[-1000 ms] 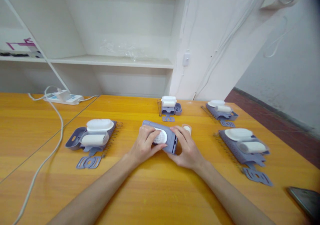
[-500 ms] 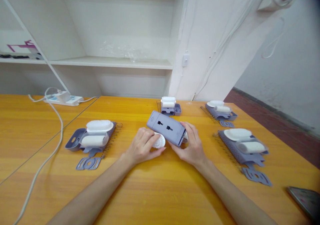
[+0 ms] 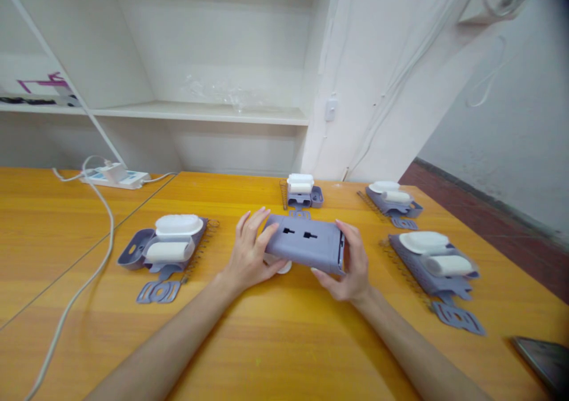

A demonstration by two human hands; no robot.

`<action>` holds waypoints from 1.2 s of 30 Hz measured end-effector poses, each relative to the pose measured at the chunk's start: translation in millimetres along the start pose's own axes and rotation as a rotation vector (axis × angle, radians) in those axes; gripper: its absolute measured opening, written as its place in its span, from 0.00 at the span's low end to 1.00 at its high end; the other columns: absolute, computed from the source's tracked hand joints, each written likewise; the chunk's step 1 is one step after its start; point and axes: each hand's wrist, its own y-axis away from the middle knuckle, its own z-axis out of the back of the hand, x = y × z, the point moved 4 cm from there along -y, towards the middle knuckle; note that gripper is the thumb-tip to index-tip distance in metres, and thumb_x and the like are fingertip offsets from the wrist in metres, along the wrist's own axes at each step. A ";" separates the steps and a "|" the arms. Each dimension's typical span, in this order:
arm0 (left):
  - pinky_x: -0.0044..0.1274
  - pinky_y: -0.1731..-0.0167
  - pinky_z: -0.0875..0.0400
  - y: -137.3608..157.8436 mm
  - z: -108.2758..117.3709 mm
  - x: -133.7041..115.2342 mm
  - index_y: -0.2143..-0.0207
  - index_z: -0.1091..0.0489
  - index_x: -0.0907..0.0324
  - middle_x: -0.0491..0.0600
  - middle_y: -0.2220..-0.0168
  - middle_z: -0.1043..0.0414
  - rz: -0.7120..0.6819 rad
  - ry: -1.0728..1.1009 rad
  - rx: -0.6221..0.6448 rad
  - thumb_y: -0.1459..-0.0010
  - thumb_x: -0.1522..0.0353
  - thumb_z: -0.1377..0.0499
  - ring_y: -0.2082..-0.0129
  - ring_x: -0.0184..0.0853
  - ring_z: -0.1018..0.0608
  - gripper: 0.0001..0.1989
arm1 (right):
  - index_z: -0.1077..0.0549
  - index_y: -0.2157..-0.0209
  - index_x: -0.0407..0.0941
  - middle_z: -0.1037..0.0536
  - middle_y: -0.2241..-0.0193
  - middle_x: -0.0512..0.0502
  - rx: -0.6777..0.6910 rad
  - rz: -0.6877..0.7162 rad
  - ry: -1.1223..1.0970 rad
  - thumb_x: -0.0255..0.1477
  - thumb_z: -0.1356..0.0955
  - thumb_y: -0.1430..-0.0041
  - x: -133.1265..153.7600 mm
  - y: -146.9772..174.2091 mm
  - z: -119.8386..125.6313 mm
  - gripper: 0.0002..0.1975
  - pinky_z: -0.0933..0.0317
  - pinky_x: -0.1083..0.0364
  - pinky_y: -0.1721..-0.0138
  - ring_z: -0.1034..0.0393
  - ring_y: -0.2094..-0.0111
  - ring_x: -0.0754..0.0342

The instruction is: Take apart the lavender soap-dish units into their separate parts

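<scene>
Between my hands is a purple-grey plastic housing [image 3: 306, 244], its flat face with two dark keyhole slots turned toward me. My left hand [image 3: 253, 250] grips its left end, fingers along the top edge and thumb low by a white part [image 3: 283, 267]. That white part shows only partly beneath the housing; whether the thumb touches it I cannot tell. My right hand [image 3: 351, 264] holds the right end, fingers on the upper corner and thumb under the lower edge. The housing is tilted slightly above the wooden table [image 3: 284, 341].
Similar purple-grey sets with white parts stand at the left [image 3: 169, 247], the back [image 3: 301, 190], the far right [image 3: 391, 199] and the near right [image 3: 433, 264]. A power strip [image 3: 115, 177] with a white cable [image 3: 106, 235] lies back left. A phone-like dark object [image 3: 544, 359] lies right front.
The housing has turned nearly level and moved slightly down and right. My left hand has gone from the white part to the housing's left end; the white part is now mostly hidden.
</scene>
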 end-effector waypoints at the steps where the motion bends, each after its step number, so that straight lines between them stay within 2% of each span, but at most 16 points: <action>1: 0.47 0.45 0.46 0.5 -1.4 0.5 0.43 0.47 0.57 0.63 0.42 0.41 -0.019 0.010 0.027 0.49 0.64 0.39 0.41 0.49 0.37 0.33 | 0.48 0.39 0.44 0.37 0.49 0.36 -0.011 0.010 -0.015 0.36 0.29 0.55 0.8 0.8 0.4 0.43 0.40 0.38 0.49 0.40 0.48 0.38; 4: 0.43 0.45 0.43 2.9 -2.6 1.4 0.43 0.46 0.58 0.62 0.45 0.36 -0.075 0.040 0.070 0.46 0.71 0.42 0.43 0.44 0.33 0.28 | 0.48 0.39 0.43 0.37 0.48 0.35 -0.031 -0.046 -0.077 0.38 0.31 0.53 -0.6 2.6 -1.3 0.42 0.42 0.37 0.47 0.40 0.47 0.38; 7: 0.37 0.52 0.37 5.4 1.2 0.6 0.46 0.42 0.58 0.61 0.49 0.31 -0.100 0.029 0.034 0.46 0.69 0.41 0.49 0.44 0.28 0.24 | 0.52 0.38 0.43 0.40 0.43 0.34 -0.081 -0.203 -0.191 0.39 0.33 0.48 -4.9 2.3 -6.0 0.40 0.45 0.37 0.44 0.42 0.43 0.38; 9: 0.34 0.58 0.35 7.2 3.9 -1.9 0.49 0.39 0.58 0.60 0.54 0.28 -0.123 0.010 -0.011 0.47 0.67 0.40 0.56 0.42 0.25 0.23 | 0.54 0.37 0.45 0.41 0.42 0.33 -0.135 -0.341 -0.293 0.38 0.35 0.44 -6.7 0.9 -10.7 0.37 0.43 0.39 0.45 0.42 0.42 0.40; 12: 0.31 0.63 0.35 9.9 5.6 -7.7 0.50 0.37 0.58 0.57 0.59 0.28 -0.160 -0.021 -0.071 0.49 0.64 0.37 0.62 0.40 0.26 0.23 | 0.56 0.37 0.48 0.38 0.43 0.34 -0.139 -0.540 -0.468 0.36 0.37 0.40 -4.2 -1.8 -22.6 0.34 0.35 0.43 0.51 0.34 0.47 0.45; 16: 0.30 0.62 0.33 8.0 6.3 -17.7 0.51 0.35 0.57 0.54 0.62 0.30 -0.192 -0.051 -0.101 0.50 0.60 0.35 0.62 0.38 0.27 0.25 | 0.52 0.37 0.47 0.35 0.44 0.35 -0.069 -0.653 -0.616 0.36 0.33 0.43 6.8 -3.7 -37.6 0.36 0.33 0.46 0.52 0.32 0.48 0.46; 19: 0.30 0.60 0.32 3.0 8.3 -26.9 0.52 0.34 0.57 0.52 0.63 0.31 -0.265 -0.022 -0.093 0.52 0.56 0.35 0.61 0.38 0.28 0.27 | 0.56 0.36 0.47 0.31 0.47 0.37 -0.038 -0.710 -0.700 0.36 0.32 0.44 11.1 -1.5 -43.4 0.41 0.32 0.46 0.52 0.31 0.50 0.47; 21: 0.32 0.60 0.31 1.1 9.1 -31.3 0.52 0.34 0.59 0.54 0.62 0.32 -0.307 0.030 -0.071 0.54 0.50 0.37 0.60 0.39 0.28 0.31 | 0.58 0.35 0.47 0.29 0.48 0.37 -0.040 -0.745 -0.735 0.36 0.32 0.44 10.6 0.7 -44.3 0.41 0.32 0.46 0.52 0.29 0.53 0.48; 23: 0.34 0.59 0.32 1.3 8.0 -31.5 0.51 0.35 0.61 0.57 0.59 0.34 -0.286 0.094 -0.035 0.53 0.45 0.41 0.59 0.42 0.29 0.35 | 0.56 0.35 0.46 0.28 0.49 0.37 -0.058 -0.764 -0.744 0.35 0.32 0.43 8.2 2.6 -43.3 0.40 0.33 0.45 0.52 0.29 0.53 0.48; 25: 0.36 0.59 0.32 2.8 5.4 -26.5 0.49 0.38 0.62 0.59 0.56 0.37 -0.170 0.161 -0.013 0.50 0.46 0.44 0.56 0.44 0.31 0.35 | 0.53 0.36 0.44 0.28 0.49 0.37 -0.074 -0.758 -0.720 0.36 0.33 0.42 5.5 3.5 -41.6 0.37 0.33 0.45 0.51 0.29 0.52 0.47; 28: 0.34 0.61 0.32 5.0 -1.4 -15.4 0.46 0.43 0.60 0.58 0.55 0.38 0.106 0.343 0.013 0.48 0.51 0.43 0.58 0.42 0.31 0.32 | 0.50 0.37 0.44 0.28 0.49 0.37 -0.060 -0.709 -0.679 0.37 0.35 0.40 3.4 2.7 -39.4 0.34 0.33 0.44 0.51 0.29 0.51 0.47; 32: 0.25 0.72 0.35 0.9 -15.5 -13.8 0.44 0.50 0.59 0.49 0.66 0.33 0.478 0.850 0.143 0.45 0.53 0.45 0.72 0.32 0.30 0.32 | 0.50 0.36 0.45 0.30 0.46 0.38 -0.007 -0.615 -0.632 0.36 0.37 0.38 3.3 0.4 -35.5 0.31 0.32 0.46 0.52 0.31 0.50 0.47; 34: 0.23 0.73 0.35 -3.1 -19.3 -17.4 0.43 0.54 0.58 0.47 0.69 0.31 0.660 1.042 0.172 0.43 0.55 0.45 0.73 0.31 0.28 0.32 | 0.47 0.38 0.46 0.32 0.44 0.40 0.021 -0.570 -0.571 0.36 0.37 0.39 3.3 0.3 -33.1 0.30 0.33 0.47 0.50 0.33 0.47 0.47; 36: 0.24 0.70 0.32 -6.5 -21.5 -21.6 0.42 0.55 0.57 0.49 0.67 0.28 0.781 1.143 0.211 0.43 0.58 0.42 0.70 0.33 0.26 0.33 | 0.43 0.39 0.46 0.33 0.44 0.41 0.044 -0.551 -0.515 0.36 0.35 0.40 2.5 1.2 -32.0 0.29 0.36 0.46 0.47 0.35 0.45 0.47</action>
